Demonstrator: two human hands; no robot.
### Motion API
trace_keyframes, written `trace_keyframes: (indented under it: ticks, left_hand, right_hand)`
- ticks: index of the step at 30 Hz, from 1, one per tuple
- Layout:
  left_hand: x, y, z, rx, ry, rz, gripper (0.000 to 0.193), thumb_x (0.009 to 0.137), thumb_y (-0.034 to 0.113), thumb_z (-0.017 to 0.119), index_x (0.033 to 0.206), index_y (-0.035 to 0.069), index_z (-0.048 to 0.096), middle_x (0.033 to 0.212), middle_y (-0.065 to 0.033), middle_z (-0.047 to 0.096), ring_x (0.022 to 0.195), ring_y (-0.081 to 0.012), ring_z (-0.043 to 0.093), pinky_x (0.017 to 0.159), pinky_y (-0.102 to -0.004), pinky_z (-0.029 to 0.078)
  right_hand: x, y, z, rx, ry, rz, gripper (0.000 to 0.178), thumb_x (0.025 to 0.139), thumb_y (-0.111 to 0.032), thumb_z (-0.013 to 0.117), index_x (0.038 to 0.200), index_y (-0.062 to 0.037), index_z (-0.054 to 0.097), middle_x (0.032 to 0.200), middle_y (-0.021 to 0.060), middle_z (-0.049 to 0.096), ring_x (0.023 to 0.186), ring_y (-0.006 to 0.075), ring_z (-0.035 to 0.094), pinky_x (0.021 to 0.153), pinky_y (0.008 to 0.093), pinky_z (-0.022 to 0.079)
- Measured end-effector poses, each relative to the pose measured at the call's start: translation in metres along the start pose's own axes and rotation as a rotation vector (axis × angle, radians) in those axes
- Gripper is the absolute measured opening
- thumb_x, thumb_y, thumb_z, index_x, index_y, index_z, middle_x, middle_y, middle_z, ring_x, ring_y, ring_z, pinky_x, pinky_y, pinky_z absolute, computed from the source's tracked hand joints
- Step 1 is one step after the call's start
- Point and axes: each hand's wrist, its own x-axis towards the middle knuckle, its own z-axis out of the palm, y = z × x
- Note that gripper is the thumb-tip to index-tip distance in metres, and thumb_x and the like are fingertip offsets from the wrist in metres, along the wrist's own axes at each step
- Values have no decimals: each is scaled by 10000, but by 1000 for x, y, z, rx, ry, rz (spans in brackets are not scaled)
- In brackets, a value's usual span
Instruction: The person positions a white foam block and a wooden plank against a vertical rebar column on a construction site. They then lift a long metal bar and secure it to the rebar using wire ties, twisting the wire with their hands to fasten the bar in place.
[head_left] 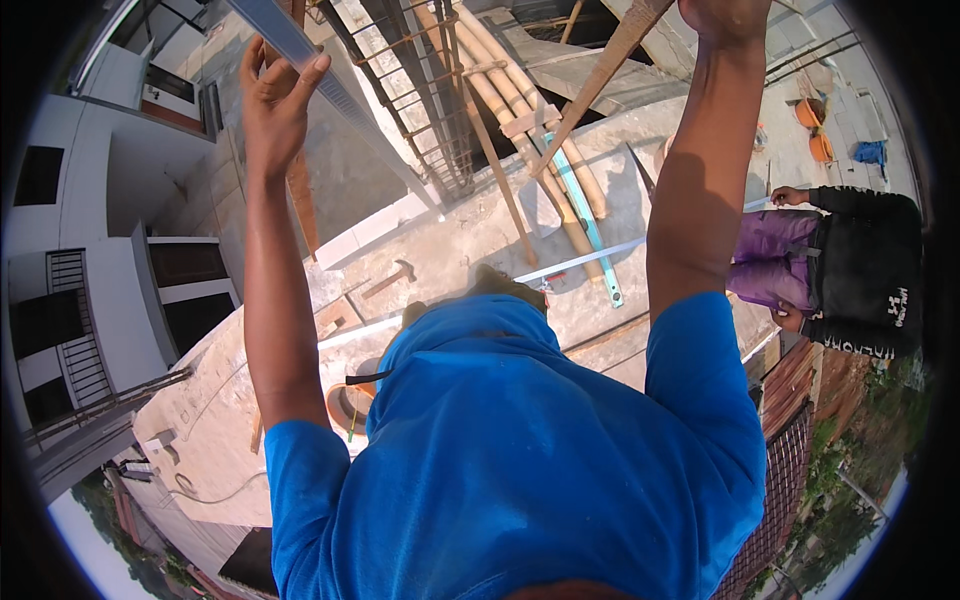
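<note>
Blue short-sleeved shirt [540,430]: nearest, fills lower ctr; wearer's bare arms raised, one each side.
L hand [275,105]: up at upper L; grip clamped on long grey metal profile [280,30], thumb one side, fingers other.
Profile: runs diag. from top edge, past L hand, down twd rebar.
R hand [725,15]: cut by top edge; fingers out of view, can't tell if grip is apart or together. Nearest thing: long brown wooden plank [605,82], slanting just L of it.
Concrete slab [220,420]: below; bears wood-handled hammer [385,281], btwn L forearm & shirt.
Thin pale strip [585,258]: from near wearer's waist, behind R forearm, twd co-worker's hand.
Turquoise bar w/ holes [588,225]: crosses strip, beside round tan poles [484,82].
Rusty rebar cage [405,95]: upper ctr, R of profile.
Co-worker [850,265]: far R, black long-sleeved top, purple trousers.
Orange containers [812,113]: upper R, near crumpled blue item [870,152].
White bldgs [60,200]: far L.
</note>
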Motion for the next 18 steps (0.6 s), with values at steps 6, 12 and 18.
trace_keyframes:
  ticks: [6, 12, 18]
  left_hand:
    - [6, 18, 6, -114, -8, -58, 292, 931, 341, 819, 1061, 79, 813, 1595, -150, 320, 1524, -290, 312, 1183, -454, 371]
    - [-4, 26, -5, -75, -35, -116, 319, 934, 355, 815, 1098, 82, 808, 1577, -118, 328, 1497, -278, 338, 1149, -447, 403]
    - [12, 42, 13, -141, -41, -81, 358, 917, 376, 823, 1091, 65, 797, 1607, -175, 321, 1526, -344, 304, 1205, -502, 317]
  right_hand:
    - [-103, 187, -31, -333, -115, 142, 487, 946, -460, 778, 1176, -53, 641, 782, 1, 637, 694, 89, 622, 636, 282, 519]
    - [-163, 270, -31, -439, -126, 438, 703, 914, -485, 777, 1355, 30, 593, 1135, 161, 719, 1046, 235, 686, 902, 358, 526]
    - [-187, 309, -58, -536, -108, 444, 750, 887, -333, 801, 1409, 126, 518, 1134, 202, 729, 1033, 231, 692, 895, 356, 526]
